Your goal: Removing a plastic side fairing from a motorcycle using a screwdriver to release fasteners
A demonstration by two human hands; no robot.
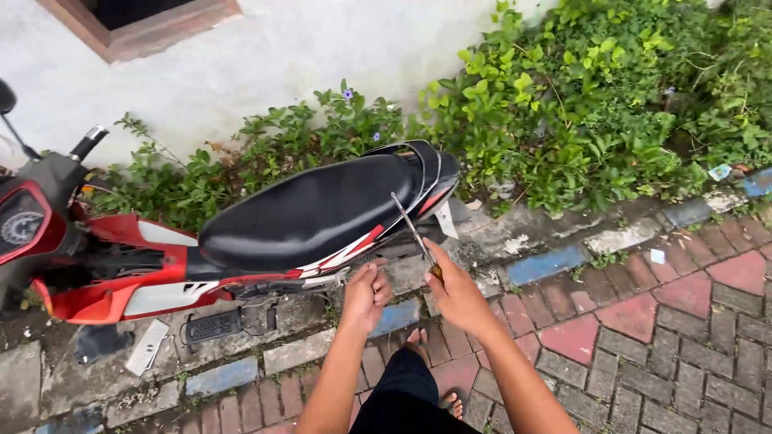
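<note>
- Right hand (457, 291) closed around the amber handle of a screwdriver (416, 236), metal shaft slanting up and to the left, tip over the rear flank of the seat.
- Left hand (366, 293) curled into a loose fist at the lower side panel of the motorbike (161, 273), just below the seat edge; hard to tell whether anything sits inside the fingers.
- Parked on its side stand along a kerb (555, 261) of blue and pale painted blocks, handlebars at the left, tail at the right.
- Black seat (314, 209) long and glossy, red and white bodywork beneath it.
- Loose pieces on the ground under the bike: a black grille-like panel (213, 326) and a pale flat panel (148, 346).
- Red and grey paving bricks (643, 321) underfoot, sandalled feet (418, 341) visible between the forearms.
- Green shrubs (579, 96) and a white wall (241, 64) behind.
</note>
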